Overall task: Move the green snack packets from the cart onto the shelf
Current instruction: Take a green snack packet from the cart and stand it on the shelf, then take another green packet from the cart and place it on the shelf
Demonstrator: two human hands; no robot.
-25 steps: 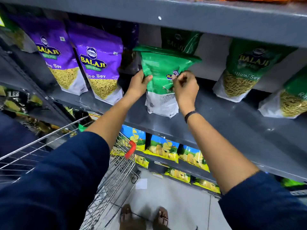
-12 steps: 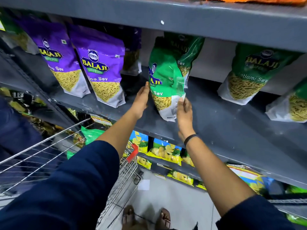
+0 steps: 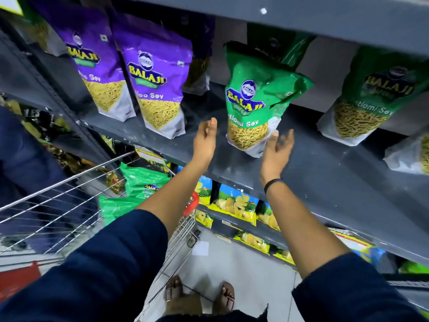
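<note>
So a green snack packet (image 3: 253, 98) is stood upright on the grey shelf (image 3: 325, 163), tilted a bit, and it's flanked by both hands. The left hand (image 3: 205, 138) is held open just left of it, nothing gripped, while the right hand (image 3: 277, 147) is spread open near its lower right corner; contact can't be told. More green packets (image 3: 141, 182) are left in the cart (image 3: 58, 205) below.

Green packets (image 3: 253, 105) with yellow lettering stand beside purple packets (image 3: 157, 89) on a dark grey shelf (image 3: 325, 163), above yellow-and-blue packets (image 3: 234, 205).
</note>
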